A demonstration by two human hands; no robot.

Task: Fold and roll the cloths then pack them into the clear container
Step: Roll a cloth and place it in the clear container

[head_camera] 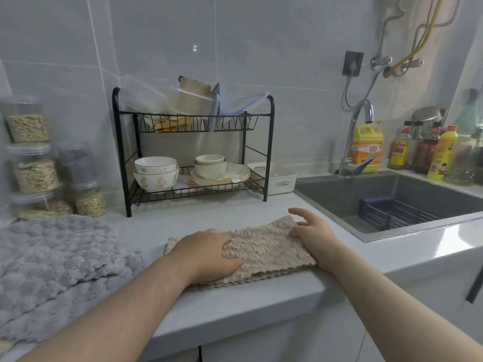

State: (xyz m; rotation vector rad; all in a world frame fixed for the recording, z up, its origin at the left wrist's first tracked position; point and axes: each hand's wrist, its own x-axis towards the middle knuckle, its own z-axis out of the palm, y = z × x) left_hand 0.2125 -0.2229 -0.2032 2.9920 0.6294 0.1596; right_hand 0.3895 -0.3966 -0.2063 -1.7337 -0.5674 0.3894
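A beige fluffy cloth (264, 246) lies folded into a long strip on the white counter (209, 304), near its front edge. My left hand (206, 254) rests on the cloth's left part, fingers curled into the pile and thumb along its near side. At the cloth's right end my right hand (313, 233) touches the fabric with spread, relaxed fingers, the index finger lifted. A grey bubble-textured cloth (52, 265) lies in a heap on the counter at the left. Clear containers (146, 97) sit on the top shelf of the black rack.
A black two-tier dish rack (269, 152) with bowls and plates stands behind the cloth. A white basket (279, 178) is beside it. The grey sink (392, 202) with a tap is at the right, bottles behind it. Jars of grain (34, 168) stand at the far left.
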